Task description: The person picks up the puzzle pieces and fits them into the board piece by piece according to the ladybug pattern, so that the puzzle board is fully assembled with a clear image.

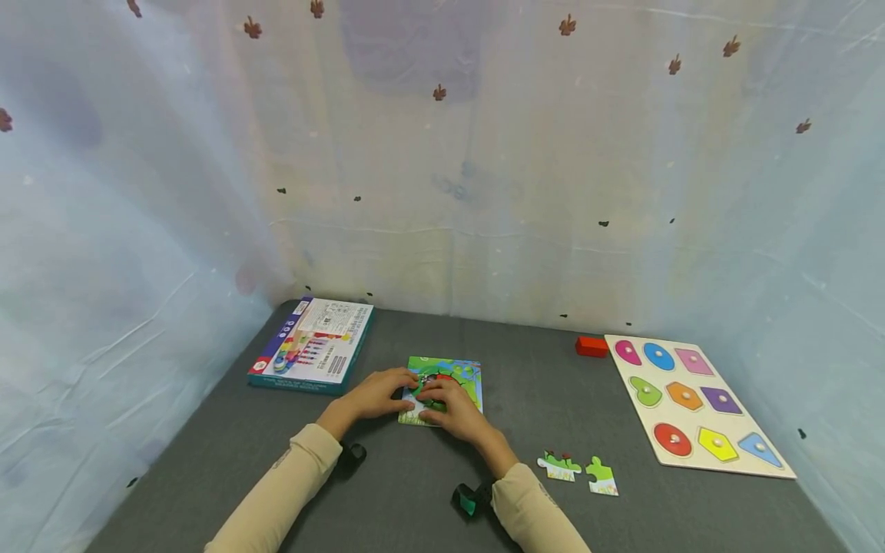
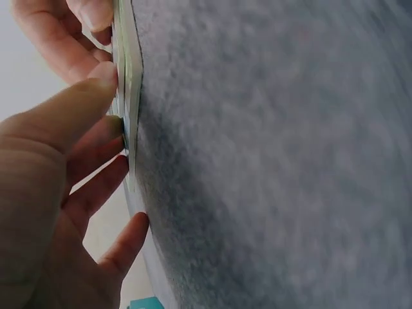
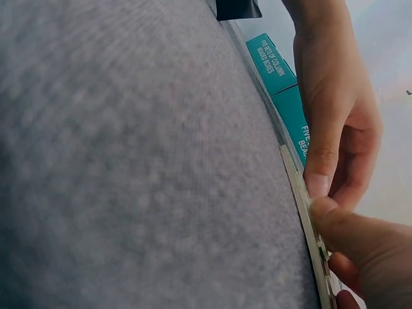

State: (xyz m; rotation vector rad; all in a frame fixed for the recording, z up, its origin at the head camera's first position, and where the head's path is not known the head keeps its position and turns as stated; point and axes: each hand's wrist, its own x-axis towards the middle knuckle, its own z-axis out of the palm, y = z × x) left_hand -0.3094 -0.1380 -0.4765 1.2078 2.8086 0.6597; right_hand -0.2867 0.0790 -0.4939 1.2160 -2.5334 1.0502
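A small jigsaw puzzle (image 1: 465,373) with a green and blue picture and a red figure lies flat on the dark grey table. My left hand (image 1: 379,393) touches its left side, thumb at the near part; the left wrist view shows this hand's fingers (image 2: 96,190) spread along the board's edge. Over the puzzle's middle, my right hand (image 1: 452,408) rests with its fingertips and thumb on the surface. The fingers cover part of the picture, so any piece beneath them is hidden. Two loose jigsaw pieces (image 1: 560,467) lie right of my right forearm.
At the left stands a flat boxed set (image 1: 332,338) with teal sides. A wooden shape board (image 1: 684,430) with several coloured knobbed shapes lies at the right, a red block (image 1: 591,346) by its far corner. A pale curtain (image 1: 442,253) hangs behind the table.
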